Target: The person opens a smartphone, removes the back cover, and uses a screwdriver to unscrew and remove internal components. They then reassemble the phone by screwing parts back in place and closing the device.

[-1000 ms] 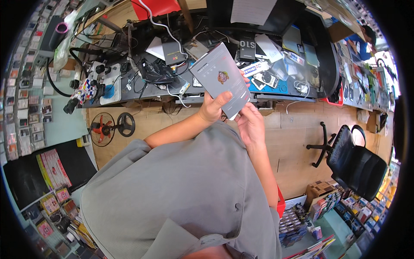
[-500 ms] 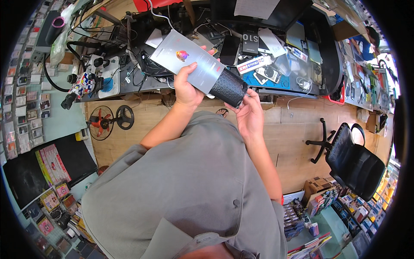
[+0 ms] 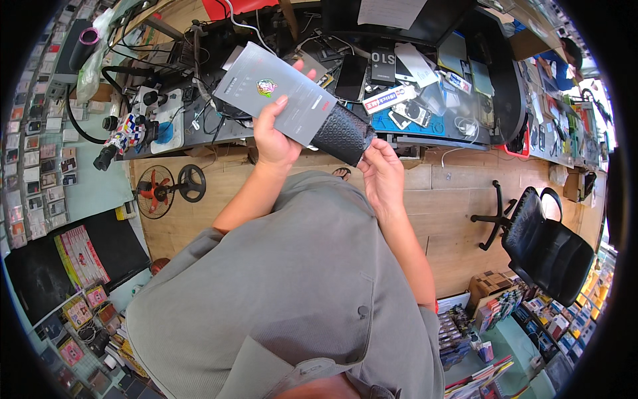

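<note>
A flat silver package [image 3: 292, 110] with a shiny coloured emblem slants over the desk's front edge. My left hand [image 3: 274, 136] is closed round it, with the thumb on the face and fingers behind the far edge. From the package's lower right end sticks out a black textured piece [image 3: 340, 135]; what part of it lies inside is hidden. At the free end of this piece, my right hand [image 3: 383, 174] pinches its corner between thumb and fingertips.
The dark desk [image 3: 219, 136] carries a black phone [image 3: 351, 78], a black box [image 3: 383, 64], a white labelled strip [image 3: 389, 99] and cables. A microscope [image 3: 126, 136] stands at the left. A fan [image 3: 157, 191] and a black chair [image 3: 551, 246] are on the floor.
The package and both hands have shifted slightly left, and the package has tilted, so its emblem shows greener. My right fingers have closed more tightly on the black piece's end.
</note>
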{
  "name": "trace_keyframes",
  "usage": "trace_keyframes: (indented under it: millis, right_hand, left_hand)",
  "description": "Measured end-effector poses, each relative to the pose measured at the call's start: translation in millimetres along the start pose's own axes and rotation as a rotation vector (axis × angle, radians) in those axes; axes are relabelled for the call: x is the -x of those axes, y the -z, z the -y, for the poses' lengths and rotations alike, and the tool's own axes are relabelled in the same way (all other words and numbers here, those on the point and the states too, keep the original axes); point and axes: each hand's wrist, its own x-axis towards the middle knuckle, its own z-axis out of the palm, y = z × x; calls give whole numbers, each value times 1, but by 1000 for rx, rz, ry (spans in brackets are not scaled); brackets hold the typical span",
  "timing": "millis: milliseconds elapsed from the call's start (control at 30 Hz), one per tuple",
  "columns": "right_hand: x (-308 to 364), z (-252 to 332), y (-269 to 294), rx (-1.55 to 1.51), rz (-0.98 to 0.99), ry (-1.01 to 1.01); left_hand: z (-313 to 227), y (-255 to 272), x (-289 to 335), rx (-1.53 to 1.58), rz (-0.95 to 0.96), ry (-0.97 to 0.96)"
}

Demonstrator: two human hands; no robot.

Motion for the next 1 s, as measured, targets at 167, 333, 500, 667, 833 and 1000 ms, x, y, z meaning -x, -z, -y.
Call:
trace_keyframes:
  millis: [167, 333, 500, 667, 833, 1000]
  right_hand:
    - [3, 1, -19, -40, -27, -52]
    - [-1, -1, -14, 10, -30, -40]
    - [-2, 1, 16, 57, -146, 61]
    - [9, 11, 21, 62, -253, 128]
    - [4, 3, 47, 46, -187, 97]
    - [12, 15, 16, 102, -201, 108]
  left_hand:
    - [0, 22, 1, 40, -74, 102]
    - [2, 24, -2, -64, -305, -89]
    - [-22, 74, -54, -139, -519, -265]
    - [-24, 215, -125, -438, -716, -160]
    - [-18, 319, -164, -1020, -801, 11]
    - [-17, 252, -132, -1520, -757, -295]
